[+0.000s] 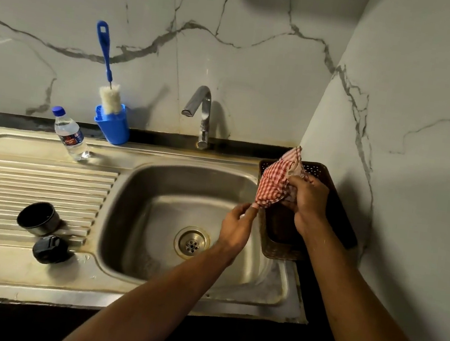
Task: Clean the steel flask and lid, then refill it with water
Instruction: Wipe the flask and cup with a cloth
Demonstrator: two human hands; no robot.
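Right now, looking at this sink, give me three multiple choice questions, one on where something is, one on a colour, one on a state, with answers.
1. Where does the plastic water bottle stand?
A. In the basin
B. On the sink ledge left of the blue cup
C. In the brown basket

2. What colour is the bottle brush handle?
A. Blue
B. Green
C. Yellow

3. What is the tap doing?
A. Running hard
B. Filling a pot
C. Off, no water falling

Answers: 1 B, the bottle is on the steel ledge beside the cup. 2 A, the handle rising from the cup is blue. 3 C, no stream shows below the spout, and the basin holds no pot, while the left hand and right hand hold a red checked cloth.
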